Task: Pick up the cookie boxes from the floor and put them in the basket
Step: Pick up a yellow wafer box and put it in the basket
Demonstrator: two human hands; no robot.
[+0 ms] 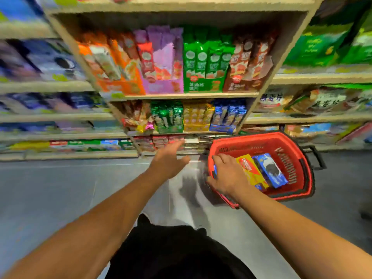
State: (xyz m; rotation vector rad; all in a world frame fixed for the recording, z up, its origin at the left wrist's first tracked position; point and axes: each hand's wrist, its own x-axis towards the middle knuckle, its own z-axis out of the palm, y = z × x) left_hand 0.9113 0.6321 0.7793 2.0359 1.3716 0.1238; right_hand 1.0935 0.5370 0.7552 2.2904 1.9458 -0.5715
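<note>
A red plastic basket point(302, 172) stands on the floor at the right, in front of the shelves. Inside it lie a yellow and red cookie box point(250, 170) and a blue cookie box point(270, 171) side by side. My right hand point(227, 176) is over the basket's left rim, its fingers curled round another blue cookie box point(214, 171), which the hand mostly hides. My left hand point(170, 160) reaches forward above the floor with straight fingers and holds nothing. I see no boxes on the floor.
Wooden shelves point(181, 96) packed with snack packs and boxes fill the view ahead. The lowest shelf point(80, 156) sits just above the grey floor point(60, 188). The basket's black handle point(318, 158) sticks out to the right. My dark trousers point(173, 250) are at the bottom.
</note>
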